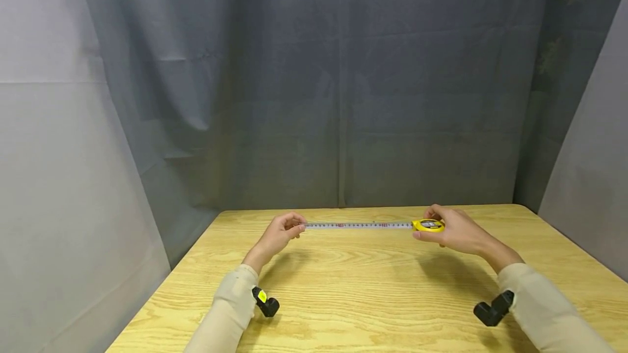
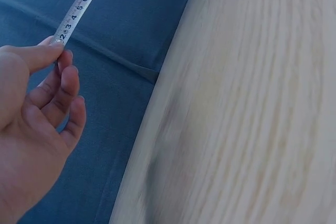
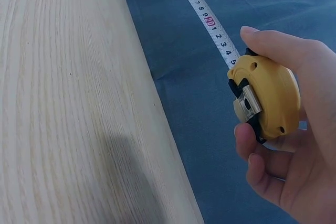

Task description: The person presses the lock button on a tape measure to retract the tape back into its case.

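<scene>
- So here's what I'm looking at: the yellow tape measure (image 1: pixel 428 225) sits in my right hand (image 1: pixel 453 231), held up a bit above the far half of the wooden table (image 1: pixel 373 287), with the blade (image 1: pixel 358 225) pulled out flat and level across to my left hand (image 1: pixel 279 235).
- Right hand fingers are curled round the case (image 3: pixel 265 100). On the right wrist view the thumb lies over the top, the other fingers wrap underneath, and the mouth where the tape comes out stays uncovered.
- Left hand is pinching the very tip of the blade (image 2: pixel 79 6) between thumb and forefinger. The other fingers are loosely curled below it and not touching anything, as far as the left wrist view shows.
- Handling-wise, my read is the case is a small hard plastic shell, light enough for one hand, smooth-ish, so a full wrap grip like this one beats a fingertip hold.
- The blade is the fussy part. It's thin metal, stiff along its length only while it keeps its curve, so I'd expect it to buckle or flop if it twists or sags.
- The edges look thin and probably sharp-ish, so I'd pinch the flat faces near the end hook, not the sides.
- It's likely spring-loaded, so letting go of the tip could send it snapping back to the case. I can't tell whether a lock is engaged.
- A grey cloth backdrop (image 1: pixel 314 86) hangs behind the table.
</scene>
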